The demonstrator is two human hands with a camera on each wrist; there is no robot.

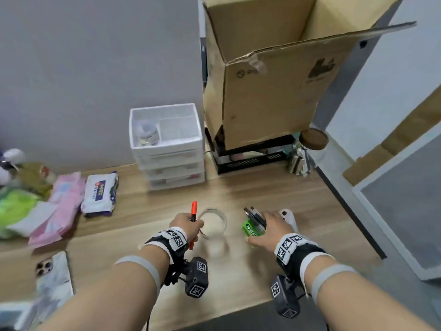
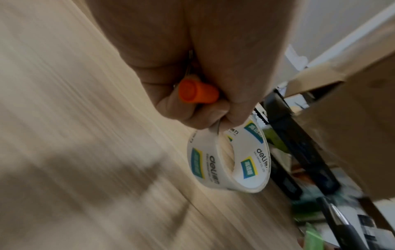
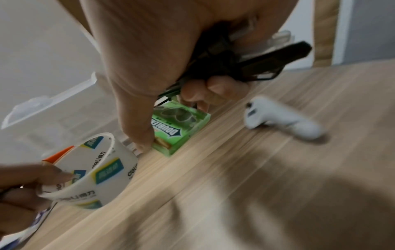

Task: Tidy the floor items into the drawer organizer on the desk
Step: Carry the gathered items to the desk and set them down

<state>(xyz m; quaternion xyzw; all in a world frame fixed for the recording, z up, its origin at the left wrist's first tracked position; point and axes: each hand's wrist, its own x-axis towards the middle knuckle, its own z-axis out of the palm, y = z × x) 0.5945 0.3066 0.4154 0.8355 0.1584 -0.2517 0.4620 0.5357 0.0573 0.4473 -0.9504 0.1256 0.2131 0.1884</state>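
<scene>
My left hand [image 1: 188,225] grips an orange pen [image 1: 193,210] and pinches the rim of a clear tape roll [image 1: 212,224] just above the wooden desk [image 1: 143,235]. The left wrist view shows the pen's orange end [image 2: 195,93] and the tape roll [image 2: 228,159] hanging from the fingers. My right hand [image 1: 269,229] holds several black pens [image 1: 254,216] and a green gum box [image 1: 253,229]. In the right wrist view its thumb and fingers clasp the gum box [image 3: 181,128], the black pens [image 3: 267,57] above. The white drawer organizer [image 1: 167,144] stands at the back.
A white controller-like device [image 3: 282,120] lies right of my right hand. A big cardboard box [image 1: 269,80] on a black crate and a cork-lidded jar [image 1: 307,149] stand back right. Wipes packs [image 1: 100,192] and bags lie left, a phone [image 1: 55,278] near left.
</scene>
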